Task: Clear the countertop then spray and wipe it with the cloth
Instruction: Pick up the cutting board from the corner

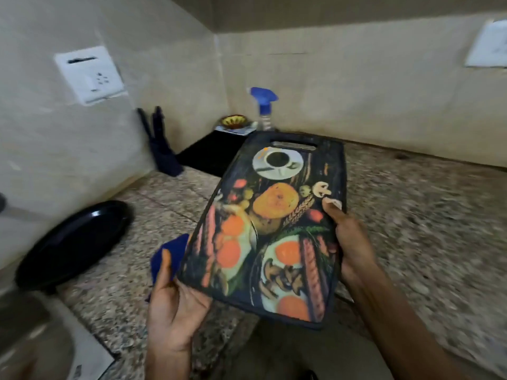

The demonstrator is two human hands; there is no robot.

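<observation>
A dark cutting board (274, 223) printed with food pictures is lifted above the speckled granite countertop (411, 229), its handle slot pointing away from me. My right hand (348, 239) grips its right edge, thumb on top. My left hand (172, 300) supports the near left corner from below. A blue cloth (171, 252) shows behind my left fingers under the board's left edge; whether that hand also holds it is unclear. A spray bottle (264, 111) with a blue trigger head stands at the back near the corner.
A black plate (74, 242) lies at the left by the wall. A dark knife block (162, 149) stands against the left wall. A black mat (214, 152) and a small patterned bowl (233, 122) occupy the back corner. A steel sink (33, 341) is at the lower left.
</observation>
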